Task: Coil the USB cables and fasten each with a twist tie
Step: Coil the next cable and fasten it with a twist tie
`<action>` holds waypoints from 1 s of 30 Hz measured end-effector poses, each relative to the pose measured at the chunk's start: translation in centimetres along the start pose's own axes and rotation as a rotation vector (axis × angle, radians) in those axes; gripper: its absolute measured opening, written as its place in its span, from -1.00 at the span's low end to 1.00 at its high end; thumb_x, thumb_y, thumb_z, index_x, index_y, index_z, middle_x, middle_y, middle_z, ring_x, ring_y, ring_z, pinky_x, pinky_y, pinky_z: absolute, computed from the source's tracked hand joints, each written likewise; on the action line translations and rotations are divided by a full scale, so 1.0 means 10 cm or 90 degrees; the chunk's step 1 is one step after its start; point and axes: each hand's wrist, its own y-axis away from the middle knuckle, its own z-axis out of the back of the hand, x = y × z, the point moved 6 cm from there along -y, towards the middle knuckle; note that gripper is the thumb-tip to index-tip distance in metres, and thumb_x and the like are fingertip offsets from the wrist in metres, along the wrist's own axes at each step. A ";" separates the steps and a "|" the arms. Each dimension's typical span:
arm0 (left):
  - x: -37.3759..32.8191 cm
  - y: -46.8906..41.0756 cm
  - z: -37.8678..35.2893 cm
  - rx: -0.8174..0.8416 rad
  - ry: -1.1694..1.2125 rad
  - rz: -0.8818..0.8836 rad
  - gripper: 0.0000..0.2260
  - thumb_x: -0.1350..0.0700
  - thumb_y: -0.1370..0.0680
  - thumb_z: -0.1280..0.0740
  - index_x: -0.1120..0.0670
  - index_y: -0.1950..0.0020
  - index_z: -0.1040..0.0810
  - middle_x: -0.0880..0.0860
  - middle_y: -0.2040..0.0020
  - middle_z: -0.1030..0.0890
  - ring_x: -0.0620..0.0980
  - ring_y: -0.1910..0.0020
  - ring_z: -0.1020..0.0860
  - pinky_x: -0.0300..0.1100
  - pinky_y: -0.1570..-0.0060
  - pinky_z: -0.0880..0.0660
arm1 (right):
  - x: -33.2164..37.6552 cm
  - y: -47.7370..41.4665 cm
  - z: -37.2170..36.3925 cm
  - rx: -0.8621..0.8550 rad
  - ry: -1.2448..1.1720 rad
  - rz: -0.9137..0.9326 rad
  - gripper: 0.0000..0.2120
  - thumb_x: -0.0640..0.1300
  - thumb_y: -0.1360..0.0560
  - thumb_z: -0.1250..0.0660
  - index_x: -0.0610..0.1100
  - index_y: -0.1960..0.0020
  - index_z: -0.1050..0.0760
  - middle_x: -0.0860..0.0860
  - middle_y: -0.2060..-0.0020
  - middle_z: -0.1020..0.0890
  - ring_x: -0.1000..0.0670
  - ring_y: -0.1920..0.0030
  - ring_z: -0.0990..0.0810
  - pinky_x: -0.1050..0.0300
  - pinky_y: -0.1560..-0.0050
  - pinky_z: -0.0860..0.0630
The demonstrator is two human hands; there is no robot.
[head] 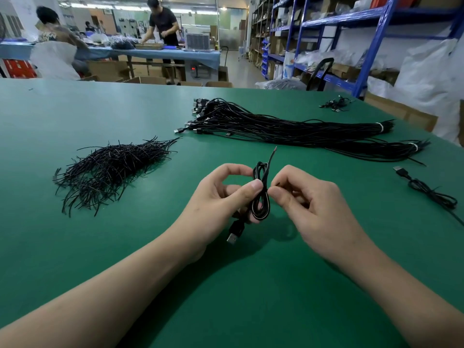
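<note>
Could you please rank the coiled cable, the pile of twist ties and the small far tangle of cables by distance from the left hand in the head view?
1. coiled cable: pinched in the left hand.
2. pile of twist ties: on the table, to the hand's left.
3. small tangle of cables: far right edge.

1. Bare table (226, 285) runs along the near edge and toward the far left corner.
2. The twist-tie pile (110, 169) blocks the left middle.
3. The cable bundles (288, 129) span toward the right edge; a loose cable (426, 189) lies beside it.
</note>
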 end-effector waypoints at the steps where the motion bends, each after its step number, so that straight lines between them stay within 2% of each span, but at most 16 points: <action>1: 0.00 0.00 0.00 0.006 0.004 -0.011 -0.70 0.06 -0.54 -0.37 0.11 -0.23 -0.48 0.02 0.32 -0.65 -0.05 0.42 -0.59 -0.24 0.28 -0.56 | -0.05 0.00 -0.01 0.008 -0.060 -0.038 -0.80 -0.10 -0.65 -0.30 -0.09 0.15 -0.44 0.06 0.44 -0.33 0.10 0.43 -0.26 0.26 0.39 -0.25; 3: -0.02 0.00 0.00 0.018 0.000 -0.053 -0.74 0.21 -0.62 -0.31 0.06 -0.31 -0.45 -0.01 0.27 -0.64 -0.04 0.35 -0.61 -0.19 0.18 -0.59 | -0.16 -0.01 -0.04 0.019 -0.231 -0.136 -0.78 -0.15 -0.66 -0.27 -0.14 0.16 -0.42 0.03 0.44 -0.32 0.05 0.46 -0.23 0.23 0.46 -0.23; 5: -0.04 0.01 -0.01 0.034 -0.046 -0.088 -0.66 0.32 -0.63 -0.30 -0.01 -0.32 -0.46 0.01 0.13 -0.64 0.03 0.28 -0.66 -0.16 0.15 -0.60 | -0.22 0.02 -0.07 0.027 -0.377 -0.234 -0.77 -0.15 -0.65 -0.26 -0.15 0.18 -0.41 0.00 0.45 -0.32 0.04 0.50 -0.21 0.27 0.50 -0.22; 6: -0.06 0.02 -0.02 0.035 -0.110 -0.106 -0.63 0.34 -0.61 -0.33 -0.05 -0.30 -0.50 -0.01 0.06 -0.64 0.06 0.24 -0.67 -0.19 0.19 -0.58 | -0.25 0.04 -0.10 0.038 -0.439 -0.277 -0.77 -0.13 -0.64 -0.27 -0.11 0.19 -0.42 0.00 0.45 -0.33 0.05 0.53 -0.20 0.29 0.51 -0.22; 8: -0.10 0.03 -0.01 0.003 -0.280 -0.152 -0.59 0.33 -0.54 -0.43 -0.13 -0.22 -0.61 -0.08 -0.02 -0.62 -0.03 0.17 -0.64 -0.27 0.26 -0.52 | -0.27 0.07 -0.14 0.065 -0.535 -0.344 -0.77 -0.09 -0.62 -0.28 -0.07 0.21 -0.43 0.02 0.45 -0.33 0.08 0.55 -0.20 0.31 0.51 -0.21; 9: -0.13 0.04 0.00 -0.020 -0.343 -0.177 -0.61 0.32 -0.51 -0.47 -0.13 -0.18 -0.66 -0.09 -0.02 -0.61 -0.09 0.15 -0.61 -0.29 0.27 -0.50 | -0.28 0.08 -0.16 0.079 -0.561 -0.364 -0.77 -0.08 -0.62 -0.29 -0.06 0.21 -0.44 0.03 0.45 -0.33 0.09 0.55 -0.19 0.31 0.51 -0.21; 11: -0.19 0.05 0.03 -0.050 -0.400 -0.219 -0.70 0.26 -0.48 -0.52 -0.07 -0.12 -0.71 -0.07 -0.04 -0.58 -0.08 0.05 -0.59 -0.31 0.21 -0.50 | -0.28 0.10 -0.19 0.097 -0.572 -0.377 -0.78 -0.09 -0.61 -0.29 -0.06 0.20 -0.43 0.03 0.45 -0.33 0.10 0.55 -0.19 0.31 0.51 -0.20; 13: -0.23 0.05 0.03 -0.062 -0.416 -0.244 -0.80 0.15 -0.47 -0.54 -0.05 -0.06 -0.73 -0.08 -0.07 -0.60 -0.07 -0.08 -0.59 -0.26 0.07 -0.52 | -0.26 0.08 -0.19 0.094 -0.526 -0.343 -0.80 -0.11 -0.62 -0.28 -0.09 0.18 -0.43 0.02 0.45 -0.33 0.09 0.54 -0.20 0.33 0.52 -0.18; 15: -0.23 0.06 0.03 -0.065 -0.387 -0.236 -0.89 0.04 -0.45 -0.51 -0.07 0.04 -0.72 -0.10 -0.01 -0.67 -0.08 -0.04 -0.63 -0.21 0.02 -0.53 | -0.22 0.05 -0.16 0.070 -0.433 -0.275 -0.79 -0.16 -0.65 -0.25 -0.16 0.16 -0.41 0.00 0.44 -0.33 0.06 0.53 -0.21 0.32 0.50 -0.18; 17: -0.21 0.05 0.03 -0.064 -0.351 -0.198 -0.98 0.01 -0.47 -0.51 -0.09 0.14 -0.71 -0.11 0.14 -0.72 -0.15 0.14 -0.65 -0.29 0.09 -0.51 | -0.18 0.03 -0.14 0.049 -0.356 -0.216 -0.78 -0.18 -0.67 -0.23 -0.25 0.12 -0.39 -0.03 0.44 -0.31 0.05 0.50 -0.21 0.28 0.49 -0.16; 19: -0.15 0.05 0.04 -0.071 -0.322 -0.158 -0.88 -0.01 -0.51 -0.50 -0.02 0.21 -0.69 -0.15 0.33 -0.64 -0.16 0.35 -0.54 -0.31 0.28 -0.43 | -0.14 0.03 -0.12 0.045 -0.312 -0.171 -0.80 -0.18 -0.67 -0.23 -0.24 0.10 -0.40 -0.04 0.41 -0.29 0.02 0.46 -0.21 0.17 0.46 -0.16; 21: -0.12 0.04 0.06 -0.073 -0.300 -0.135 -0.77 -0.10 -0.51 -0.46 -0.01 0.26 -0.63 -0.07 0.44 -0.47 -0.13 0.40 -0.38 -0.25 0.36 -0.31 | -0.10 0.03 -0.10 0.045 -0.264 -0.128 -0.80 -0.16 -0.67 -0.25 -0.17 0.12 -0.42 -0.02 0.40 -0.28 0.03 0.43 -0.22 0.15 0.43 -0.18; 25: -0.10 0.02 0.01 -0.043 -0.202 -0.091 -0.73 -0.12 -0.51 -0.45 0.05 0.26 -0.63 0.10 0.34 -0.62 -0.05 0.32 -0.53 -0.13 0.21 -0.49 | -0.02 0.03 -0.05 0.031 -0.104 -0.033 -0.80 -0.07 -0.65 -0.28 -0.10 0.13 -0.43 -0.03 0.42 -0.31 0.03 0.40 -0.26 0.10 0.38 -0.25; 28: -0.05 0.03 -0.03 -0.016 -0.107 -0.035 -0.73 -0.08 -0.47 -0.41 0.11 0.25 -0.63 0.05 0.37 -0.61 -0.06 0.37 -0.54 -0.27 0.27 -0.51 | 0.04 0.03 -0.01 0.003 0.004 0.035 -0.79 -0.07 -0.63 -0.29 -0.05 0.17 -0.42 0.02 0.43 -0.35 0.09 0.42 -0.29 0.26 0.37 -0.22; 30: 0.00 0.04 -0.05 0.000 -0.060 0.022 -0.73 -0.07 -0.47 -0.40 0.13 0.21 -0.66 0.05 0.35 -0.62 -0.04 0.36 -0.56 -0.24 0.24 -0.55 | 0.07 0.03 0.01 -0.007 0.087 0.064 -0.80 -0.05 -0.62 -0.28 -0.06 0.16 -0.43 0.07 0.43 -0.37 0.03 0.40 -0.33 0.26 0.36 -0.23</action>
